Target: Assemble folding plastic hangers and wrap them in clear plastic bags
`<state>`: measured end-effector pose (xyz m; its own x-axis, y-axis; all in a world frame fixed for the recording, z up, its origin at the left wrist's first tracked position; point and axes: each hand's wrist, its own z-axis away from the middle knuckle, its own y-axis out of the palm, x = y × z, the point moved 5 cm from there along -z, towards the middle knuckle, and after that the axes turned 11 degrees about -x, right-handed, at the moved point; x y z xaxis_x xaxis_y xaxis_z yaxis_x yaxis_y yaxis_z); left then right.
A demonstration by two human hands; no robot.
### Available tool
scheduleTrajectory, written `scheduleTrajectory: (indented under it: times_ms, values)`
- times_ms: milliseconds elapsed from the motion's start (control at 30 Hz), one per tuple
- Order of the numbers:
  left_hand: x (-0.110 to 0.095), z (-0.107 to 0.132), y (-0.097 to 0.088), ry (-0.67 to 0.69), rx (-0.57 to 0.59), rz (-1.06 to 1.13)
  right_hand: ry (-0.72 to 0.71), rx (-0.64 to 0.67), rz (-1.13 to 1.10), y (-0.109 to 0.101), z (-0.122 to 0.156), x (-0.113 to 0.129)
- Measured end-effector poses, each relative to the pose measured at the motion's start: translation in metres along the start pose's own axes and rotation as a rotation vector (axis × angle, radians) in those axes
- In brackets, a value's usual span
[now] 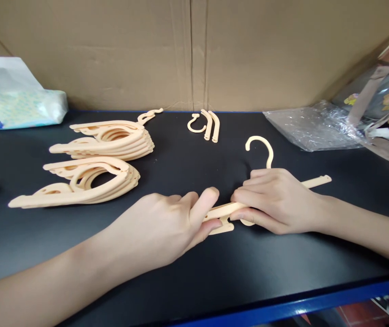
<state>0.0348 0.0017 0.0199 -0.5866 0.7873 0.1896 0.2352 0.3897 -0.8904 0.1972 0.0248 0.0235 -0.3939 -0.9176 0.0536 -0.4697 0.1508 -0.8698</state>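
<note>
Hanger [222, 211] between both hands' fingers [204, 205]

The black table [215, 272], blue-edged at the front, carries two stacks of peach hangers at left, near stack [85, 181] and far stack [112, 141], loose hanger parts [208, 125] at rear centre, a single hanger [313, 182] at front centre, a white packet [20, 106] at rear left, and a clear plastic bag [310, 125] at rear right.

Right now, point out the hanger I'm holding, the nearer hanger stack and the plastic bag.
hanger [317, 181]: head view, its right arm.
nearer hanger stack [128, 175]: head view, right end.
plastic bag [312, 125]: head view, its middle.
</note>
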Motion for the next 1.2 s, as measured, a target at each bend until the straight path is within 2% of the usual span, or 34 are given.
scheduleTrajectory:
  times_ms: [233,700,933,1100,1200]
  values:
    - [0.0,0.004,0.002,-0.019,-0.039,0.016,-0.007,0.007,0.009,0.0,0.0,0.0]
    - [-0.009,-0.001,-0.003,0.112,-0.027,-0.065,0.038,0.074,-0.132,0.005,0.002,-0.004]
    - [-0.009,-0.001,-0.003,0.131,-0.023,-0.058,0.086,0.111,-0.171,0.007,0.001,-0.005]
    - [-0.012,-0.002,-0.015,0.145,-0.097,0.065,0.091,0.035,-0.282,0.003,-0.002,-0.002]
    - [-0.011,-0.004,-0.025,0.15,-0.173,0.071,0.065,-0.047,-0.255,-0.002,-0.001,-0.002]
